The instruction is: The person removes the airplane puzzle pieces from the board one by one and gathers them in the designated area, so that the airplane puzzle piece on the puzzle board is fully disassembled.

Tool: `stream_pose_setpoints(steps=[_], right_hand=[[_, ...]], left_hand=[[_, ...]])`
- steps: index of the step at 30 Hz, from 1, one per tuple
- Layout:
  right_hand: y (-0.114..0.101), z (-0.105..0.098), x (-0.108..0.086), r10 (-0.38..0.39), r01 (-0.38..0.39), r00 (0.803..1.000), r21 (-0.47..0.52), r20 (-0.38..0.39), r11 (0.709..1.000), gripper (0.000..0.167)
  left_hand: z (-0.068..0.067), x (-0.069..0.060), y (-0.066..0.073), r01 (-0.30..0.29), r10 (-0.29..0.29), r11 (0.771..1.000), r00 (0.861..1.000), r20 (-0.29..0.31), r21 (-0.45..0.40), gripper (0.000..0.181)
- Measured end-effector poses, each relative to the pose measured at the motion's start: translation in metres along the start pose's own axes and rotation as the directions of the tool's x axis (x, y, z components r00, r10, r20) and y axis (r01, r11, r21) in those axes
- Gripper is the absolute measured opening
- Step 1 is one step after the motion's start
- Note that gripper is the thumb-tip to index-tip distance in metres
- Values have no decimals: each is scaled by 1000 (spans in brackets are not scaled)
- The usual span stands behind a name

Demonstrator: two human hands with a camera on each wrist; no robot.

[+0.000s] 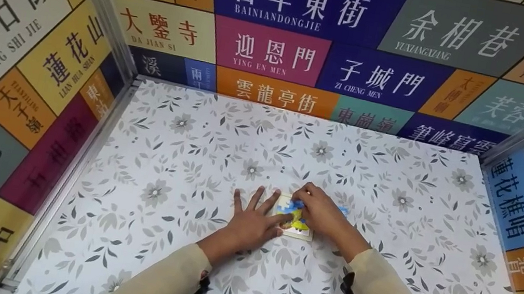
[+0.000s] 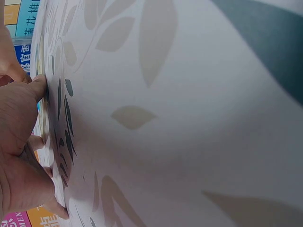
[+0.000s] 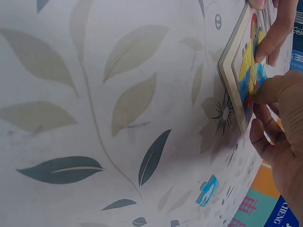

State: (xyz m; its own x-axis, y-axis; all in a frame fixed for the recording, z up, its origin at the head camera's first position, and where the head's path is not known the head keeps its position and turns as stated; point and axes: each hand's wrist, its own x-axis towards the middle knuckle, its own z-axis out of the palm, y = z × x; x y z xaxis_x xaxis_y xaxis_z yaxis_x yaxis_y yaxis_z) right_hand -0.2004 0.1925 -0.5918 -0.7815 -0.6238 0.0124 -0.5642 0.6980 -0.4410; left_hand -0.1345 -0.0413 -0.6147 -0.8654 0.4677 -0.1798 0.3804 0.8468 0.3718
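Note:
A small wooden puzzle board (image 1: 301, 236) with a yellow and blue picture lies flat on the patterned surface. My left hand (image 1: 250, 223) rests with fingers spread, its index finger and thumb over the board's left part. At the board's upper right, my right hand (image 1: 322, 214) has curled fingers and pinches what looks like a blue piece, mostly hidden by the fingertips. In the right wrist view the right thumb (image 3: 270, 90) touches the picture near the rim of the board (image 3: 232, 71). A loose blue piece (image 3: 207, 190) lies beside the board.
The floral-patterned tabletop (image 1: 221, 135) spreads around the hands. Upright panels with coloured signs (image 1: 271, 54) stand behind it and on both sides, with metal posts (image 1: 106, 1) at the corners.

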Motion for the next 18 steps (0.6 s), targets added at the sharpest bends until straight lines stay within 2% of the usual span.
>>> stream_pose_setpoints(steps=[12, 18], right_hand=[[7, 2, -1, -104, 104, 994, -20, -29, 994, 19], [9, -1, -2, -114, 114, 993, -27, -30, 993, 16]], left_hand=[[0, -1, -2, -20, 20, 1000, 1000, 7, -20, 55], [0, 1, -2, -18, 18, 1000, 1000, 9, -1, 55]])
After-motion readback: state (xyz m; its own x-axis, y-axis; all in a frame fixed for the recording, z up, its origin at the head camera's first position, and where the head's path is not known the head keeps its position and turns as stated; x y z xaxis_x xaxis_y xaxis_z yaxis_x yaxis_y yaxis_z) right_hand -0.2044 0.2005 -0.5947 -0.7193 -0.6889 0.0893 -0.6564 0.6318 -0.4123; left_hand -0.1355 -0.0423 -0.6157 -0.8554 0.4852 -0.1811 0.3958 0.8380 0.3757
